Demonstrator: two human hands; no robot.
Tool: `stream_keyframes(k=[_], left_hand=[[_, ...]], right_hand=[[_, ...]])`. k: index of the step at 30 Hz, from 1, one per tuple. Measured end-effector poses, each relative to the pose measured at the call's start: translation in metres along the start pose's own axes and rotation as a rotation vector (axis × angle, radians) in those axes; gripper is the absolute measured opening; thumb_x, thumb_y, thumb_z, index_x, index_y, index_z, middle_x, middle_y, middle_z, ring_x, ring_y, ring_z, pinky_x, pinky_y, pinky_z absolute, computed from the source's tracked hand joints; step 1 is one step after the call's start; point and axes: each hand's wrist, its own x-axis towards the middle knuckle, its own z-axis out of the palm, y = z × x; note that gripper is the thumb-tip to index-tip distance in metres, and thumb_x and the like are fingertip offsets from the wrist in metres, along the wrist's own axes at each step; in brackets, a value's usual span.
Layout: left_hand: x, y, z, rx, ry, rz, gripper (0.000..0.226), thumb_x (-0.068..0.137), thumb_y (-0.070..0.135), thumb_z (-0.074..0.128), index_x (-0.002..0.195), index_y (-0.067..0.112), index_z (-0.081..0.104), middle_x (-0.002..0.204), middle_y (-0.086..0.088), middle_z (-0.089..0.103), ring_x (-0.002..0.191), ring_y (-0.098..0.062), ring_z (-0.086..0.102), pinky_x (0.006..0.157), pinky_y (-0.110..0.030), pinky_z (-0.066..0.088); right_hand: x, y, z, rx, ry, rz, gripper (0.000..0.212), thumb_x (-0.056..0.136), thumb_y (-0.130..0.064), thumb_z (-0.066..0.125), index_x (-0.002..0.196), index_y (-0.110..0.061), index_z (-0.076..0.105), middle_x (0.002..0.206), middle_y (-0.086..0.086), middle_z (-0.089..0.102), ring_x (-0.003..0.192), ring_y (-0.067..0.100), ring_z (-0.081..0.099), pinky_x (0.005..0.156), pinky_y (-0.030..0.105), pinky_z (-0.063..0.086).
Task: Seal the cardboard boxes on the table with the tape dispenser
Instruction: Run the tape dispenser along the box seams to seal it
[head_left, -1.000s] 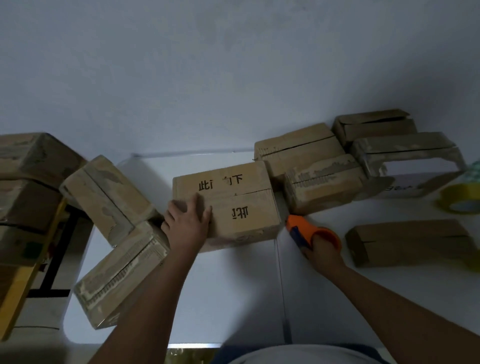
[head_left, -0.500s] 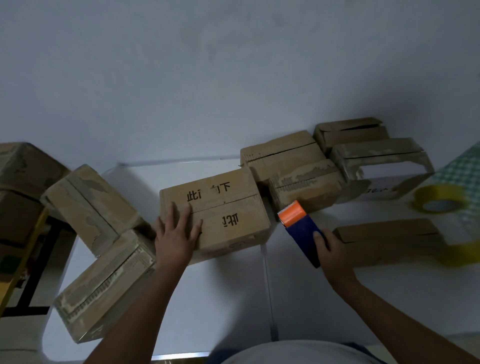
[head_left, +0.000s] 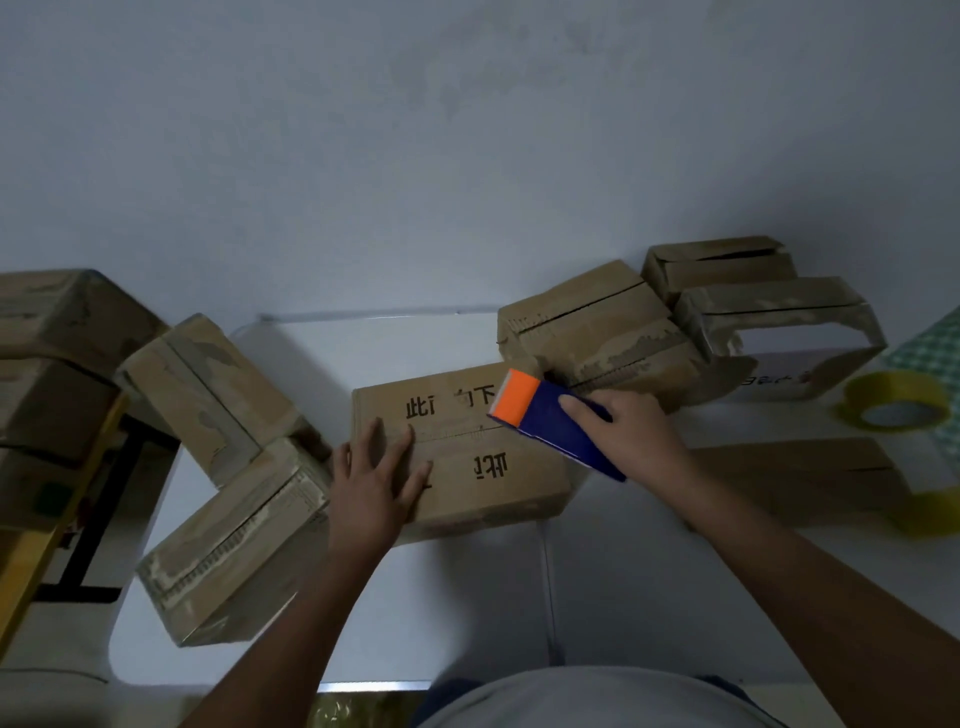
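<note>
Counting approx 11 boxes (head_left: 462, 447), 1 dispenser (head_left: 550, 423), 2 tape rolls (head_left: 896, 401)

left hand (head_left: 371, 480) flat, right hand (head_left: 631, 434) gripping

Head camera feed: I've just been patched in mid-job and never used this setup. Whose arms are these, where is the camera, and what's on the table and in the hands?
There is no machine here. The camera sits on a person's head and looks forward and down, so the two bare arms are that person's own. The left hand lies flat with spread fingers on the printed cardboard box in the middle of the white table. The right hand grips the blue and orange tape dispenser, its orange end over the box's right part near the centre seam. More worn cardboard boxes lie around it, and a yellow tape roll lies at the far right.
</note>
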Motion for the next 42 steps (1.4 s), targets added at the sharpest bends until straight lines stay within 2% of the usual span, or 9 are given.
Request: stream_keyframes(k=[9, 14, 21, 25, 28, 31, 33, 37, 42], left_hand=[[-0.032, 0.006, 0.002, -0.085, 0.031, 0.249, 0.052, 0.09, 0.062, 0.049, 0.13, 0.03, 0.061, 0.146, 0.001, 0.044, 0.122, -0.037, 0.043, 0.097, -0.051, 0.046], [-0.022, 0.014, 0.003, -0.096, 0.014, 0.261, 0.052, 0.091, 0.065, 0.046, 0.128, 0.031, 0.062, 0.146, 0.002, 0.043, 0.124, -0.035, 0.041, 0.098, -0.051, 0.045], [-0.023, 0.023, 0.01, -0.069, -0.06, 0.263, 0.055, 0.093, 0.065, 0.042, 0.137, 0.033, 0.052, 0.15, 0.005, 0.038, 0.131, -0.034, 0.035, 0.096, -0.052, 0.045], [-0.019, 0.027, -0.002, -0.188, -0.074, 0.163, 0.05, 0.092, 0.058, 0.035, 0.13, 0.035, 0.059, 0.151, 0.005, 0.042, 0.139, -0.032, 0.03, 0.102, -0.052, 0.035], [-0.009, 0.038, -0.019, -0.51, -0.02, -0.049, 0.032, 0.1, 0.039, 0.044, 0.109, 0.024, 0.071, 0.119, 0.001, 0.068, 0.113, -0.026, 0.059, 0.093, -0.039, 0.046], [0.005, 0.056, -0.042, -1.102, -0.43, -0.536, 0.032, 0.102, 0.036, 0.05, 0.107, 0.013, 0.071, 0.095, -0.007, 0.076, 0.097, -0.025, 0.069, 0.097, -0.041, 0.052], [0.011, 0.064, -0.049, -1.323, -0.6, -0.672, 0.039, 0.103, 0.037, 0.048, 0.111, 0.003, 0.066, 0.095, -0.014, 0.075, 0.095, -0.025, 0.071, 0.094, -0.039, 0.054], [0.02, 0.069, -0.061, -1.454, -0.605, -0.726, 0.033, 0.102, 0.035, 0.051, 0.103, 0.005, 0.065, 0.09, -0.011, 0.073, 0.084, -0.019, 0.07, 0.073, -0.029, 0.057], [0.023, 0.062, -0.058, -1.383, -0.638, -0.603, 0.027, 0.097, 0.026, 0.06, 0.106, 0.002, 0.069, 0.094, -0.015, 0.066, 0.087, -0.019, 0.062, 0.072, -0.026, 0.051]], right_hand=[[-0.006, -0.04, 0.009, -0.099, -0.216, -0.093, 0.055, 0.092, -0.061, 0.045, 0.072, -0.013, 0.063, 0.063, 0.002, 0.064, 0.056, 0.013, 0.061, 0.055, 0.027, 0.044], [-0.014, -0.037, 0.012, -0.074, -0.222, -0.065, 0.055, 0.094, -0.058, 0.043, 0.085, -0.01, 0.067, 0.072, 0.003, 0.069, 0.063, 0.013, 0.066, 0.061, 0.025, 0.049], [-0.02, -0.026, 0.026, -0.084, -0.17, -0.068, 0.059, 0.09, -0.066, 0.039, 0.082, -0.013, 0.064, 0.072, 0.001, 0.067, 0.063, 0.013, 0.065, 0.069, 0.036, 0.057], [-0.024, -0.019, 0.025, -0.066, -0.158, -0.067, 0.053, 0.09, -0.064, 0.04, 0.084, -0.016, 0.062, 0.074, -0.003, 0.067, 0.065, 0.008, 0.065, 0.067, 0.028, 0.055], [-0.024, -0.019, 0.026, -0.067, -0.163, -0.073, 0.05, 0.091, -0.063, 0.039, 0.086, -0.019, 0.061, 0.075, -0.002, 0.067, 0.066, 0.007, 0.065, 0.068, 0.028, 0.056], [-0.024, -0.018, 0.024, -0.066, -0.161, -0.076, 0.05, 0.09, -0.064, 0.038, 0.086, -0.02, 0.061, 0.075, -0.003, 0.067, 0.066, 0.007, 0.065, 0.069, 0.028, 0.056], [-0.024, -0.019, 0.024, -0.074, -0.16, -0.084, 0.053, 0.089, -0.065, 0.037, 0.086, -0.019, 0.061, 0.075, -0.003, 0.067, 0.067, 0.006, 0.065, 0.069, 0.028, 0.056], [-0.025, -0.021, 0.024, -0.08, -0.172, -0.101, 0.05, 0.092, -0.062, 0.038, 0.087, -0.017, 0.061, 0.075, -0.004, 0.066, 0.067, 0.006, 0.064, 0.066, 0.023, 0.052], [-0.026, -0.022, 0.023, -0.08, -0.18, -0.107, 0.05, 0.093, -0.061, 0.04, 0.088, -0.017, 0.062, 0.077, -0.004, 0.067, 0.068, 0.005, 0.064, 0.067, 0.023, 0.053]])
